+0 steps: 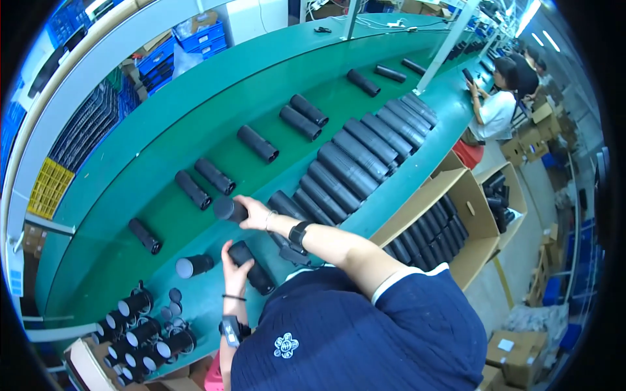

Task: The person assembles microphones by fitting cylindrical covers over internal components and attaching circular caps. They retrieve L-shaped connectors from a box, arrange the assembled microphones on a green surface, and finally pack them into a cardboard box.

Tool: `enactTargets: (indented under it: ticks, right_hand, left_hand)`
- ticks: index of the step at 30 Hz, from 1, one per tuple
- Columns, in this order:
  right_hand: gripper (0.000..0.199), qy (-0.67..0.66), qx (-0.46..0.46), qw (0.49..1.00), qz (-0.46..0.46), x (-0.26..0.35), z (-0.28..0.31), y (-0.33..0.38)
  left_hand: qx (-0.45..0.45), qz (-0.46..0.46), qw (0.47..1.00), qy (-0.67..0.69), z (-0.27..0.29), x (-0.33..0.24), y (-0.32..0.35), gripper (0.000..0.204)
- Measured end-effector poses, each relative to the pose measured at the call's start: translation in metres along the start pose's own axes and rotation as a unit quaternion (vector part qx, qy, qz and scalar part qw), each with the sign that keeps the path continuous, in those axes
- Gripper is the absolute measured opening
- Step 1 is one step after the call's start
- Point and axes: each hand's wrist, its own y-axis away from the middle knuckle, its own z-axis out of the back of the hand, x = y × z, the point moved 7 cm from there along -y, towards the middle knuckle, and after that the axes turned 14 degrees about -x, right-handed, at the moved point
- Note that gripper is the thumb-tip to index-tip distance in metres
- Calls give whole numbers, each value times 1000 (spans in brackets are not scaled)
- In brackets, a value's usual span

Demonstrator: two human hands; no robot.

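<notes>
- On the green worktop (pixel 207 296), black tubes (pixel 355 156) lie side by side in one row
- Toward its left: small dark caps (pixel 175 307), black cylinders (pixel 201 263) with pale ends
- On the green lane (pixel 112 268) beyond lie other tubes (pixel 257 144)

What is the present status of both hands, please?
Left hand gripping black tube. Right hand holding dark cylinder. Pale-ended cylinder nearby, left of both hands.
</notes>
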Motion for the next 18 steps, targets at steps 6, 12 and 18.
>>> enactTargets:
  ticks: [6, 12, 18]
  right_hand:
    - [71, 23, 29, 999, 1, -19, -6, 6]
    - [78, -29, 75, 997, 18, 19, 7, -3]
    - [78, -50, 77, 993, 76, 44, 17, 1]
  left_hand:
    - [-17, -48, 996, 79, 8, -35, 31, 69]
    - [-74, -116, 990, 9, 17, -39, 36, 75]
    - [-73, -100, 991, 52, 12, -44, 34, 77]
